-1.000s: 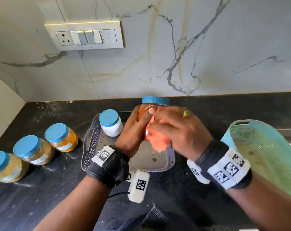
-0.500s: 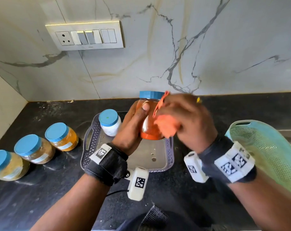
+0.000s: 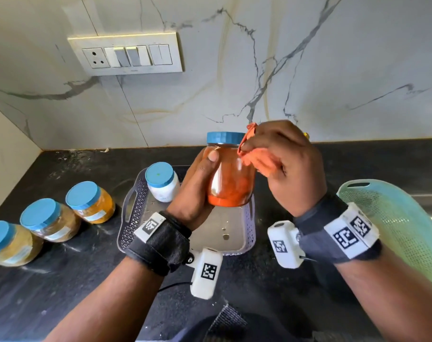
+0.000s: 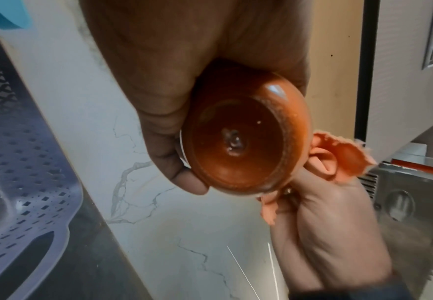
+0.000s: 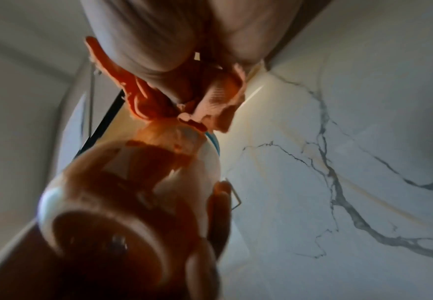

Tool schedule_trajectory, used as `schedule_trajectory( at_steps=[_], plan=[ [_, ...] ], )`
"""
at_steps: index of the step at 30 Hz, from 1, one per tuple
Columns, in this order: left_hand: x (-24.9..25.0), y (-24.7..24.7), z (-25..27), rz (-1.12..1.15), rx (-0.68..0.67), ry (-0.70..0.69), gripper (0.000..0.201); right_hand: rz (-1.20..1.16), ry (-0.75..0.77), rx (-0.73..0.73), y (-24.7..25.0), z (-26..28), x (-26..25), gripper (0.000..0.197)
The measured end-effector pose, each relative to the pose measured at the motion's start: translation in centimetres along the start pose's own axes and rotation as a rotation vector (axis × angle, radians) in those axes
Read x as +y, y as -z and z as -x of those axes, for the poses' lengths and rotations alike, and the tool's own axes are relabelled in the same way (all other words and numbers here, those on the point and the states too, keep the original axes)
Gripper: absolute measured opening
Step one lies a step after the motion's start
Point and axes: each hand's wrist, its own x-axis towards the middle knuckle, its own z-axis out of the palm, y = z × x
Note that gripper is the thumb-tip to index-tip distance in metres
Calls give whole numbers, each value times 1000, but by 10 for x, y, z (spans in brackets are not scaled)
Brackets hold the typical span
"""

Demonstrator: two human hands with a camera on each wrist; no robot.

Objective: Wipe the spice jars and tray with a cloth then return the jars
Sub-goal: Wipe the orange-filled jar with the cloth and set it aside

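Observation:
My left hand (image 3: 197, 183) grips a blue-lidded jar of red spice (image 3: 231, 180) upright in the air above the grey perforated tray (image 3: 133, 213). My right hand (image 3: 286, 164) holds a bunched orange cloth (image 3: 258, 159) against the jar's upper right side, near the lid. The left wrist view shows the jar's round base (image 4: 238, 140) with the cloth (image 4: 338, 160) beside it. In the blurred right wrist view the cloth (image 5: 158, 101) meets the jar's shoulder (image 5: 143, 168). A white-filled jar (image 3: 161, 181) stands in the tray's far left corner.
Three blue-lidded jars (image 3: 90, 202) (image 3: 48, 219) (image 3: 7, 243) stand in a row on the black counter (image 3: 61, 292) left of the tray. A pale green perforated basket (image 3: 395, 225) leans at the right. The marble wall with a switch panel (image 3: 126, 54) is behind.
The left hand has raised the red jar higher above the tray. The right hand with the cloth has moved from the jar's lower front up to its right side near the lid.

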Motion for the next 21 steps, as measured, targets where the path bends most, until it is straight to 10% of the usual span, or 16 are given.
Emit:
schedule_trajectory(
  at_steps=[14, 21],
  plan=[
    [9, 18, -4, 43, 65, -38, 57, 241, 369, -249, -21, 46, -29, 13],
    [3, 8, 4, -223, 12, -14, 93, 236, 457, -300, -22, 51, -34, 14]
  ],
)
